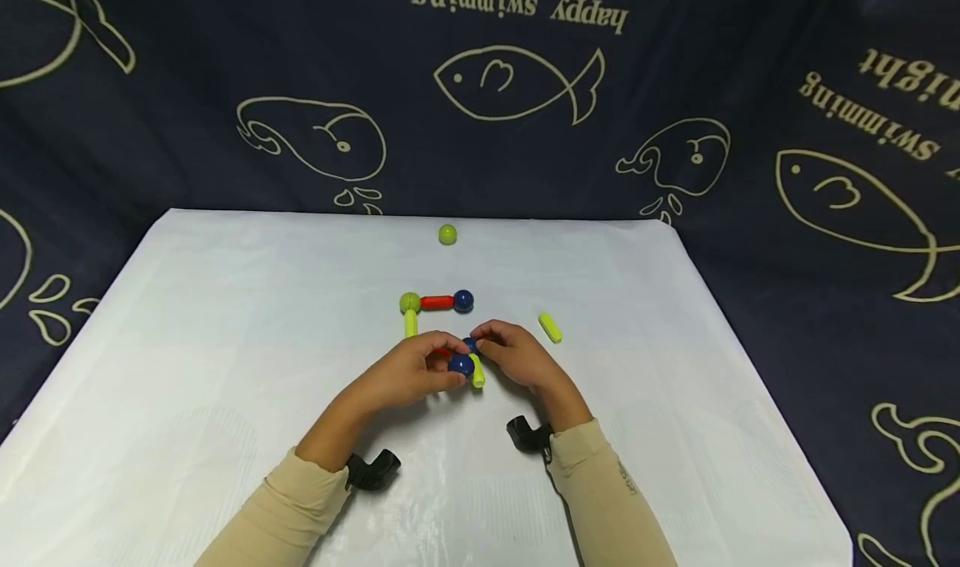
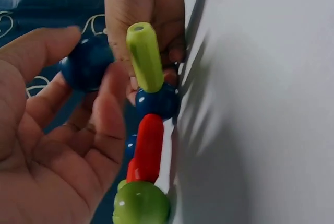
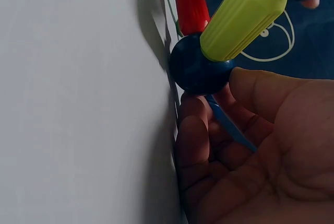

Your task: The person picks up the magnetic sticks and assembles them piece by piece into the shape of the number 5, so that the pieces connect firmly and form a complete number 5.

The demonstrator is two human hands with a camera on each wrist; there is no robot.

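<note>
In the left wrist view my left hand (image 2: pixel 57 130) pinches a loose dark blue ball (image 2: pixel 87 63) between thumb and fingers. My right hand (image 3: pixel 255 145) holds another blue ball (image 3: pixel 195 67) low at the white tabletop, thumb on one side and fingers on the other. A yellow-green magnetic stick (image 3: pixel 245 18) rises from that second ball, its upper end bare. Also joined to it is a red stick (image 2: pixel 150 148), leading to a green ball (image 2: pixel 141 203). Farther back, a green ball (image 1: pixel 409 303) links a yellow-green stick (image 1: pixel 410 323) and a red stick (image 1: pixel 437 303) ending in a blue ball (image 1: pixel 463 301).
A loose yellow-green stick (image 1: pixel 551 328) lies right of my right hand. Near the far table edge sits a single green ball (image 1: pixel 447 234). The white tabletop (image 1: pixel 262 300) meets a dark blue cloth (image 1: pixel 525 167) with fish drawings behind it.
</note>
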